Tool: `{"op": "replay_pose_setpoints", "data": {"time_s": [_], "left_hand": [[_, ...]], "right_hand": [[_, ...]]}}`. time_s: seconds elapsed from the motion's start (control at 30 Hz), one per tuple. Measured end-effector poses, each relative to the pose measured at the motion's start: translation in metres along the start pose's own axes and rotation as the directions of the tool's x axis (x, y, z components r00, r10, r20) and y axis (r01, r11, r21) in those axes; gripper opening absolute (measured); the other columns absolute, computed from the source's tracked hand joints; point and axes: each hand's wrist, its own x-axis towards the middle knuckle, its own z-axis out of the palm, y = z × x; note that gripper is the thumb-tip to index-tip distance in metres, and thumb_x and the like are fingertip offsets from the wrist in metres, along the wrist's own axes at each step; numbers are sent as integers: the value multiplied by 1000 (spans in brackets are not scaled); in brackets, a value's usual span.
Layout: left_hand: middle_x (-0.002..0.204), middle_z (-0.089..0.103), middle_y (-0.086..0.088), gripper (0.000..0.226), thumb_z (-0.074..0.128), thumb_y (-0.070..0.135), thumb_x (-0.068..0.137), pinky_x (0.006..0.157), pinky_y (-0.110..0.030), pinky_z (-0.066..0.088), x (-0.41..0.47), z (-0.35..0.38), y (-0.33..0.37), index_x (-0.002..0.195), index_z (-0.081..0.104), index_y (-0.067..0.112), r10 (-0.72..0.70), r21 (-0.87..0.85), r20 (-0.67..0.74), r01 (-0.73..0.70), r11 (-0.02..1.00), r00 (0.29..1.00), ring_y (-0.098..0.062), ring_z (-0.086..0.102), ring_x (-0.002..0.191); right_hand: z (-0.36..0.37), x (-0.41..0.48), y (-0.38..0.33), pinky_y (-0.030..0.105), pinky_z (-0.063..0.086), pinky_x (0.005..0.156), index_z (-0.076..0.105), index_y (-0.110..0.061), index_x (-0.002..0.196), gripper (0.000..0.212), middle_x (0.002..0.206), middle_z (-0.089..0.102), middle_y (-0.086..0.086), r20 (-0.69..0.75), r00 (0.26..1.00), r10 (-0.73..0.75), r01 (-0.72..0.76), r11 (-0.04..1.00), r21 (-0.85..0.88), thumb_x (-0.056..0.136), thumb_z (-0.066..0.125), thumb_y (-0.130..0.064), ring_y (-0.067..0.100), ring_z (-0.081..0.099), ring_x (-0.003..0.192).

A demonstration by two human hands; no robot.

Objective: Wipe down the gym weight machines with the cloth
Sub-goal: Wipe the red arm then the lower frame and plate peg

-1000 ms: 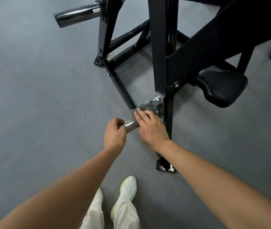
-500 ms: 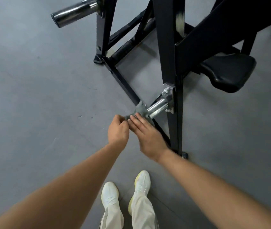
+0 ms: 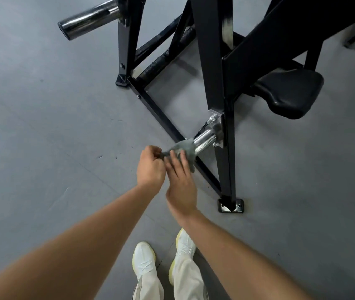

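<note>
A grey cloth (image 3: 185,148) hangs over the free end of a short chrome weight peg (image 3: 204,140) that sticks out from the black machine upright (image 3: 226,148). My left hand (image 3: 150,167) pinches one end of the cloth with curled fingers. Beside it, my right hand (image 3: 179,180) lies over the cloth with its fingers stretched toward the peg. The peg's tip is hidden under the cloth and my fingers.
A longer chrome peg (image 3: 87,20) juts out at the top left from another black post. The black seat pad (image 3: 291,93) is at the right. A base rail (image 3: 157,115) and foot plate (image 3: 230,205) sit on the grey floor. My white shoes (image 3: 144,260) are below.
The cloth has slid outward along the peg toward its free end, baring more chrome near the upright. Both hands have drawn back with it, and my view has shifted away from the machine.
</note>
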Motion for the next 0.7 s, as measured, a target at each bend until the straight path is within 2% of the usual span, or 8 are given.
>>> {"op": "replay_pose_setpoints", "data": {"time_s": [0.07,0.17,0.23,0.33,0.43,0.5,0.57,0.7], "left_hand": [[113,64,0,46,45,0,85,91,-41,53,-1,-1,0,127,57,16,-3,-23,-1,3,1000,1000,-23,63,103],[112,64,0,47,49,13,89,90,-42,53,-4,1,-3,135,53,19,36,26,10,-37,999,999,-21,63,102],[118,60,3,41,51,14,93,96,-39,49,-4,5,-6,133,58,18,135,146,30,-138,980,990,-19,57,112],[125,57,5,42,53,10,93,94,-28,39,-9,17,-6,132,64,21,273,274,112,-294,916,956,-17,48,121],[133,57,2,53,54,7,89,96,-23,34,-13,21,-11,140,60,19,358,351,170,-396,849,918,-21,45,123],[137,57,1,58,52,3,88,98,-23,34,-16,18,-14,143,59,19,361,367,177,-402,839,915,-21,44,125],[139,57,0,61,53,1,84,105,-27,36,-24,17,-12,142,59,17,385,371,157,-416,830,909,-23,44,128],[134,56,-1,58,51,0,76,111,-33,40,-60,32,-13,132,62,11,482,365,42,-463,808,875,-22,46,126]], "right_hand": [[-15,6,20,46,34,122,50,-9,152,72,164,39,8,122,968,-219,225,973,-44,82,44,8,32,23,157],[-47,36,67,45,29,126,41,-13,158,69,166,37,8,338,810,-479,537,838,-101,91,46,0,29,26,157],[-64,62,88,47,29,126,42,-13,158,62,164,40,8,351,844,-405,480,863,-159,97,36,-8,27,28,156],[-69,80,97,51,35,122,53,-6,150,54,154,52,13,162,976,-147,177,967,-184,100,32,-10,30,36,152],[-47,60,71,48,29,125,49,-7,152,58,161,44,11,-42,998,43,-48,991,-121,96,40,4,30,25,157],[-30,38,42,41,21,129,45,-10,156,69,167,34,8,-100,985,143,-146,989,-28,90,42,11,28,15,160],[-22,22,25,36,18,130,41,-11,158,64,169,29,6,-85,988,127,-129,992,-18,96,47,4,27,11,161],[-30,6,40,36,24,128,44,-7,155,57,168,32,8,6,999,-48,48,998,-35,101,61,-6,27,17,160]]}}
